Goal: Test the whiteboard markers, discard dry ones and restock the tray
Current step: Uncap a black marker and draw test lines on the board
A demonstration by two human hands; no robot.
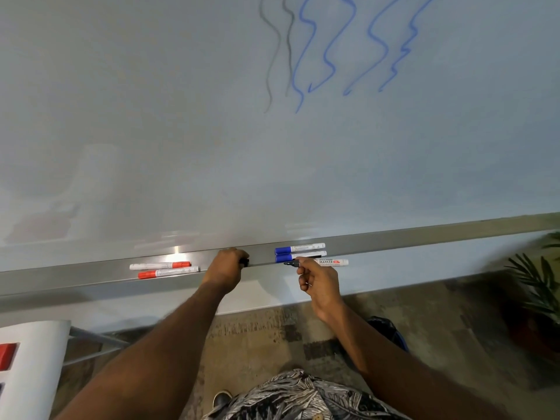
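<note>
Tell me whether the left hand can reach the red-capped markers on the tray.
Probably yes: the left hand rests on the tray beside the red-capped markers, nothing between, though it grips a black cap.

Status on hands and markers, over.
Left hand grips cap at tray. Right hand holds uncapped marker. Blue markers, red markers in tray. Nothing blocking.

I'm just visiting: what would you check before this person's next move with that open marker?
1. Right hand pinches the open marker: ok.
2. Left hand holds the black cap: ok.
3. Marker tip points toward the cap: ok.
4. Test strokes show on the whiteboard: ok.
5. This marker dry or good: cannot tell.
6. Tray has bare room beside the red markers and blue markers: ok.
</note>
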